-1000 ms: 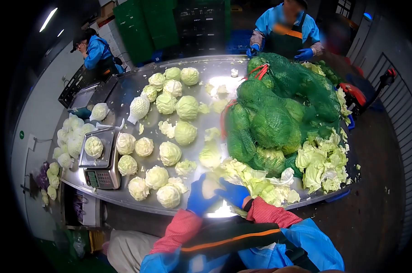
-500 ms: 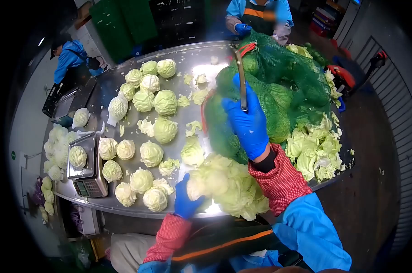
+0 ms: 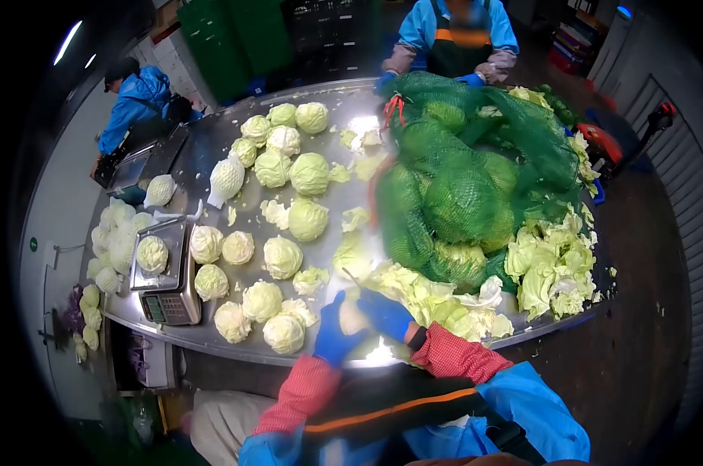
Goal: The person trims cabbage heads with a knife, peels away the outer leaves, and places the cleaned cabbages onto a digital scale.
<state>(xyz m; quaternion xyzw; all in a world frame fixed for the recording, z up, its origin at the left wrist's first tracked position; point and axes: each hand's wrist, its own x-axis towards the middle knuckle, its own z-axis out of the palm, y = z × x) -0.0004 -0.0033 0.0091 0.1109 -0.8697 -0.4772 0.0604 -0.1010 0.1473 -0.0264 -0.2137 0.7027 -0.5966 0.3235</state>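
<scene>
light: ceiling strip [image 3: 68, 43] far left; glare on steel table [image 3: 211, 155]
edges: fisheye bend, black corners
focus: mildly soft

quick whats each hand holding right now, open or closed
left hand: closed around a cabbage at the table's near edge
right hand: closed on a knife, thin blade sticking up past the cabbage

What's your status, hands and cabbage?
Left hand gripping cabbage at table edge. Right hand holding knife against it. Loose leaves heaped just right; green net sacks behind.
</scene>
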